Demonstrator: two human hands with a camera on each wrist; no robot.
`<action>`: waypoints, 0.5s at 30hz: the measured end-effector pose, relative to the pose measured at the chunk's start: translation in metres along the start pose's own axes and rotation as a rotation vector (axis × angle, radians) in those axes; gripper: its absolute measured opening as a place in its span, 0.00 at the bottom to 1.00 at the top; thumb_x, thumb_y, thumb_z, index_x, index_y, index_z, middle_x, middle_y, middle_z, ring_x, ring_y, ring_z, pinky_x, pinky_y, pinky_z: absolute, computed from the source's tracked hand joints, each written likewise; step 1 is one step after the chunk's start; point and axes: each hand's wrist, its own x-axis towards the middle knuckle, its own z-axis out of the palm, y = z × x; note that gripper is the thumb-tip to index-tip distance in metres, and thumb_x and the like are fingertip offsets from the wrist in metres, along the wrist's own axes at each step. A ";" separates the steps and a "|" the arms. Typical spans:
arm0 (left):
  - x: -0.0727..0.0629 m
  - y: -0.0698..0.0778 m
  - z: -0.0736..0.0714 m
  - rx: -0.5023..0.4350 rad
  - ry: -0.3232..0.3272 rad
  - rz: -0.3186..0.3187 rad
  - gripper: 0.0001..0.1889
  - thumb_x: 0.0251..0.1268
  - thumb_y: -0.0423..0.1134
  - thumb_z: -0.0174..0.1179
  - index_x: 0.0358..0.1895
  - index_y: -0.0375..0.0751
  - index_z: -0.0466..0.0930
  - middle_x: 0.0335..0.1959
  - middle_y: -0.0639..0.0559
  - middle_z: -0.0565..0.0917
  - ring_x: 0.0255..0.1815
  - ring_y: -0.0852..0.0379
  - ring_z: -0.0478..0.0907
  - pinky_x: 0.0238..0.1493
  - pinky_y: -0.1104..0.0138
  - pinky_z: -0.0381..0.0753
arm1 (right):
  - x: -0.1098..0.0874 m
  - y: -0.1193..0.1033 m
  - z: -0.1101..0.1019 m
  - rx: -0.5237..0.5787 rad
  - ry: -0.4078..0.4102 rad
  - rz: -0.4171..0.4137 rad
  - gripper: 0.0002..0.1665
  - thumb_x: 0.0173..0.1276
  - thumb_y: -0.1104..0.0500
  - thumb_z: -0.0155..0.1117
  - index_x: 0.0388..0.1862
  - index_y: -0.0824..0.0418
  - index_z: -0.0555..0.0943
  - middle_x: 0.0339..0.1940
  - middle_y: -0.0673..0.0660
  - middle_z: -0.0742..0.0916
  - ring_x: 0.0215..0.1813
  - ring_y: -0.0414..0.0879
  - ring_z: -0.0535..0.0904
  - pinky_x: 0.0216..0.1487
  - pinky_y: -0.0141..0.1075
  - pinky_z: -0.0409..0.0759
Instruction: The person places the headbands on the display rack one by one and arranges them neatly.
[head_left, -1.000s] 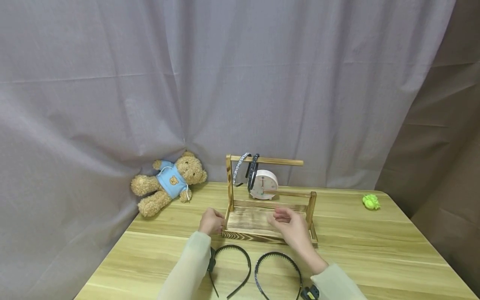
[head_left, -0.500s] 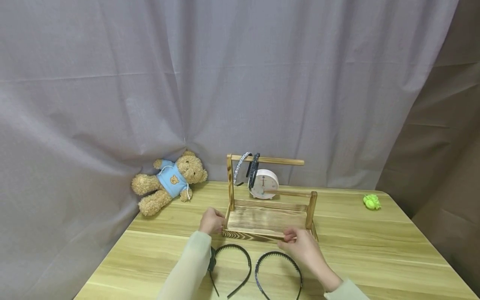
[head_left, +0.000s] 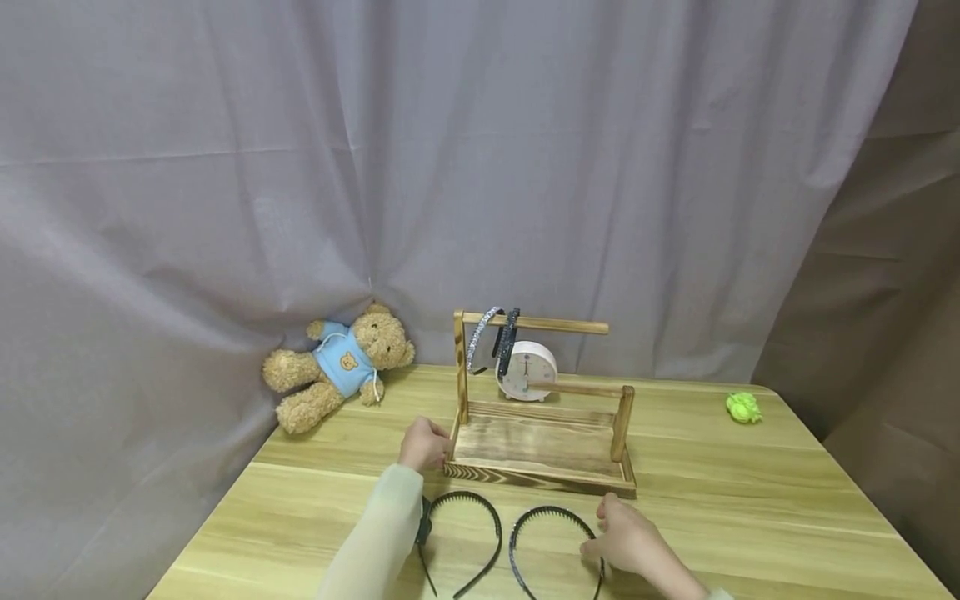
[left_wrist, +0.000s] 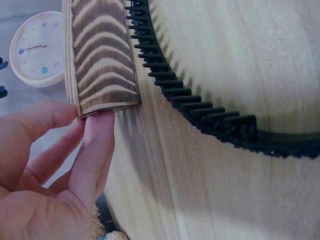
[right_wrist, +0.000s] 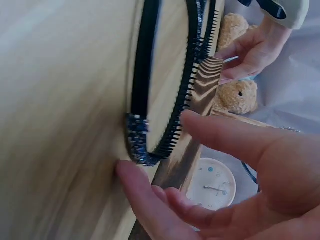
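My left hand [head_left: 425, 443] pinches the left front corner of a wooden rack [head_left: 540, 483]; in the left wrist view its fingertips [left_wrist: 100, 122] meet the tray's striped end. My right hand [head_left: 628, 537] is at the right side of a black headband with a glittery band [head_left: 555, 509] lying on the table. In the right wrist view, its thumb and forefinger are spread either side of that headband [right_wrist: 137, 142], not closed on it. Another black toothed headband [head_left: 465, 493] lies to its left. A silver headband [head_left: 477, 337] and a dark one [head_left: 507, 343] hang from the rack's upper bar.
Behind the rack stands a round white clock [head_left: 536, 371]. A teddy bear [head_left: 345, 362] in a blue top leans at the back left, against a grey curtain [head_left: 480, 167]. A bright green crumpled item [head_left: 743, 407] sits near the wooden table's [head_left: 750, 500] right back corner.
My right hand has moved from above the rack's tray, down and to the right, to the right headband on the table. The left hand has stayed at the rack's corner.
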 end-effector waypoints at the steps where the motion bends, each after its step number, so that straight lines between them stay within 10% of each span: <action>1: 0.000 0.000 0.000 0.004 0.002 0.003 0.05 0.56 0.29 0.68 0.35 0.30 0.85 0.31 0.41 0.84 0.19 0.57 0.79 0.23 0.68 0.84 | 0.000 0.000 0.001 -0.009 -0.008 0.003 0.30 0.50 0.59 0.78 0.46 0.73 0.73 0.40 0.63 0.84 0.40 0.54 0.80 0.37 0.49 0.84; 8: 0.000 0.002 -0.003 0.017 0.007 -0.005 0.07 0.57 0.29 0.67 0.37 0.29 0.85 0.33 0.41 0.84 0.20 0.56 0.80 0.23 0.69 0.83 | -0.001 0.004 0.008 0.030 -0.053 0.034 0.23 0.47 0.71 0.72 0.42 0.74 0.73 0.17 0.56 0.79 0.16 0.43 0.75 0.22 0.32 0.76; 15: -0.002 0.002 0.000 0.024 0.000 0.002 0.06 0.56 0.29 0.67 0.36 0.30 0.85 0.33 0.41 0.84 0.21 0.56 0.81 0.24 0.68 0.85 | 0.001 0.017 0.006 0.261 -0.105 0.045 0.16 0.49 0.74 0.62 0.39 0.74 0.72 0.28 0.61 0.79 0.25 0.48 0.78 0.29 0.36 0.85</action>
